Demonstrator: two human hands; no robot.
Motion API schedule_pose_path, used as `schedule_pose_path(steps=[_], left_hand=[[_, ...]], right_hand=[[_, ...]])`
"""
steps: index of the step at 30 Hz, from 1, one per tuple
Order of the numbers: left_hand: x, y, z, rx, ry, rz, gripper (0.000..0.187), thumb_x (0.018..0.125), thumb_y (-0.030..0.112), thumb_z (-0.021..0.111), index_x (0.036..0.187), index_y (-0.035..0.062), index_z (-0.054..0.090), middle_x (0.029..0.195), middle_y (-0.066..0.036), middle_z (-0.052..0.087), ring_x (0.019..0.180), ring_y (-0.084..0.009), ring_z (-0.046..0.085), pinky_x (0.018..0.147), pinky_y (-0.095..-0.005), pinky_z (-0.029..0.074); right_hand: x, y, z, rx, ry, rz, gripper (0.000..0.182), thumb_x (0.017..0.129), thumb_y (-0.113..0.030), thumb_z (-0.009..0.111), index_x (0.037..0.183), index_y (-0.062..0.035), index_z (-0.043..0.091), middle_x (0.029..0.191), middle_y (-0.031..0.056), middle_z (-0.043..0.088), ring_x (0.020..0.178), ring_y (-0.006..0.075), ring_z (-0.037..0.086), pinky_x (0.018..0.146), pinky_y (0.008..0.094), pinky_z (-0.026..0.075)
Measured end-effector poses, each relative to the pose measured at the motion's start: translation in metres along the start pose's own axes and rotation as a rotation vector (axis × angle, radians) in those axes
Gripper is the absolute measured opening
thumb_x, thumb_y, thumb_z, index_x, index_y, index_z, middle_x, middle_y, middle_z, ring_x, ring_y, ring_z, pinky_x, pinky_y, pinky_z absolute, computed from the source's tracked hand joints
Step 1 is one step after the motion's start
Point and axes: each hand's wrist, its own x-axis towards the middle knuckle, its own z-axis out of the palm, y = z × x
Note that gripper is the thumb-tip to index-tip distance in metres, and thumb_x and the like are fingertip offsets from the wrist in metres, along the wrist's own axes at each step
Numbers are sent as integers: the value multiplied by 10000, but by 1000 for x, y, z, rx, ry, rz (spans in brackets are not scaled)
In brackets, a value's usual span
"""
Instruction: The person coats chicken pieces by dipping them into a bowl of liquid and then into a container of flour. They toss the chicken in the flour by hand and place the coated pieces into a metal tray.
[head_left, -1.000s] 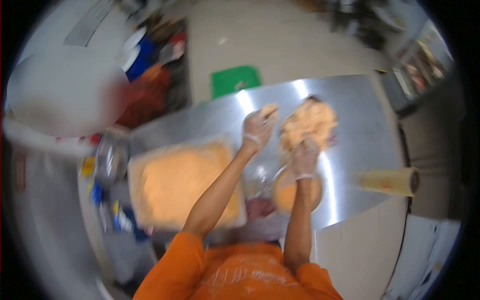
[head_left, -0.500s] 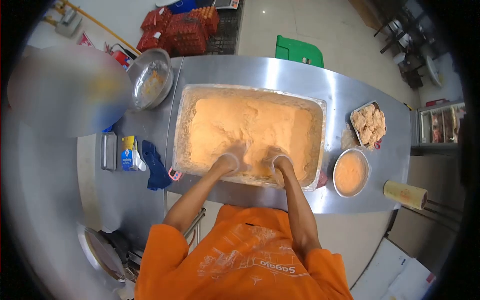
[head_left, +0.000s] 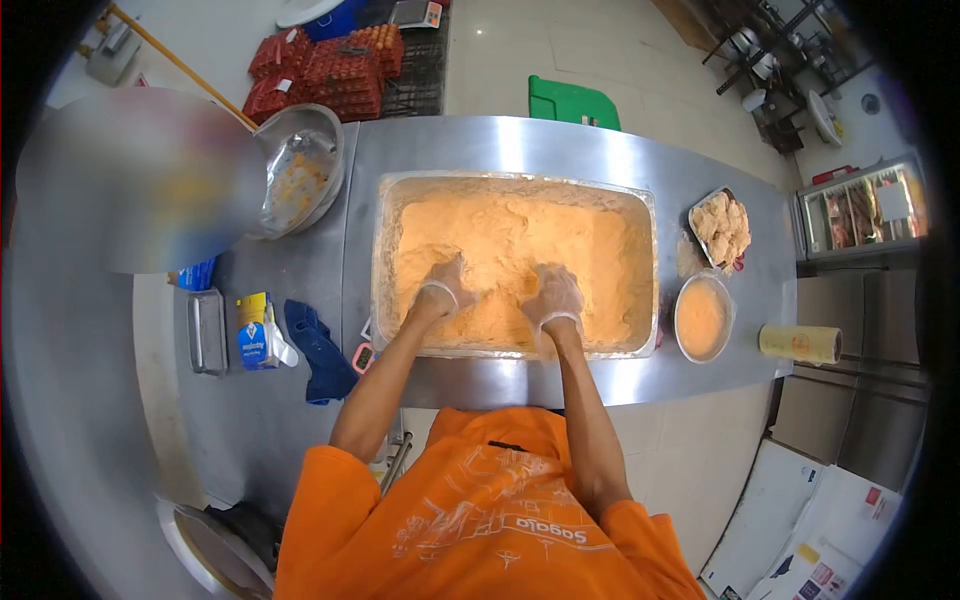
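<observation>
A large metal tray (head_left: 375, 270) on the steel table holds a thick layer of orange flour-like mix (head_left: 500, 225). My left hand (head_left: 447, 284), in a clear plastic glove, presses into the mix left of the middle, its fingertips partly sunk in it. Right of it, my right hand (head_left: 553, 296), gloved too, rests on the mix with fingers spread. A gap of mix lies between the two hands. Whether either hand has any mix in its grasp cannot be made out.
Right of the tray are a bowl of orange mix (head_left: 702, 318), a small tray of coated pieces (head_left: 722, 228) and a yellow roll (head_left: 800, 343). To the left lie a metal bowl (head_left: 325, 170), a blue cloth (head_left: 318, 355), a box (head_left: 256, 335) and an empty pan (head_left: 207, 335).
Both hands have moved forward, away from the tray's near edge and farther over the mix. The camera view has shifted slightly.
</observation>
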Motion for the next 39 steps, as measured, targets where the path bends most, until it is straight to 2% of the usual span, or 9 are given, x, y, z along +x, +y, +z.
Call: schedule_pose_path(steps=[6,10,13,16,25,28,30,33,39], left_hand=[[4,-9,0,-490,62,286,835,774,242,819,1473,-23,447,1366,-262,602,1276,-333,590,1086,-374,473],[-4,-6,-19,-891,190,226,789,829,252,764,1505,33,420,1474,-257,515,1353,-345,523,1107,-399,451],[18,-31,-30,98,183,93,848,858,374,749,1537,40,367,1531,-259,446,1388,-368,481,1123,-437,433],[36,-47,29,526,262,262,895,860,476,738,1551,56,354,1507,-260,466,1358,-381,510,1119,-462,439],[12,71,80,400,-263,370,570,886,225,684,1431,104,567,1463,-211,532,1318,-344,563,1055,-454,510],[21,70,80,308,-137,196,377,929,193,566,1273,90,679,1366,-209,609,1248,-346,610,1020,-456,521],[38,51,73,307,-8,94,363,950,225,527,1254,94,678,1347,-222,618,1228,-350,622,1022,-459,514],[84,-11,91,200,438,155,388,946,240,539,1299,110,633,1436,-218,557,1305,-349,567,1056,-524,474],[25,93,40,685,23,372,601,889,339,680,1452,176,544,1628,-113,357,1470,-361,380,1136,-496,413]], right_hand=[[33,-2,40,783,-235,-8,622,882,-362,695,1379,-3,591,1333,253,636,1257,384,601,1056,431,477],[47,27,13,558,-195,93,550,871,-346,721,1283,4,623,1263,265,661,1183,399,631,997,452,508],[46,53,5,114,-51,172,519,837,-304,773,1235,-6,627,1215,262,674,1091,409,664,913,474,538],[35,56,-10,9,-64,362,487,825,-295,767,1208,-26,631,1135,258,698,1059,424,673,900,492,538],[41,153,42,109,155,93,497,852,-292,756,1267,-52,627,1126,229,702,1020,395,684,842,485,556],[29,166,25,492,191,-63,464,895,-220,695,1309,-38,590,1097,187,710,972,314,696,792,436,558],[11,120,-31,1017,12,332,463,919,-189,671,1345,-35,573,1103,147,709,981,272,681,814,389,553],[11,138,-32,1203,-66,276,571,923,-242,666,1443,-66,513,1251,102,620,1091,237,632,920,310,546],[19,182,-3,668,250,-92,629,930,-256,647,1488,-45,447,1283,163,633,1169,330,619,987,369,514]])
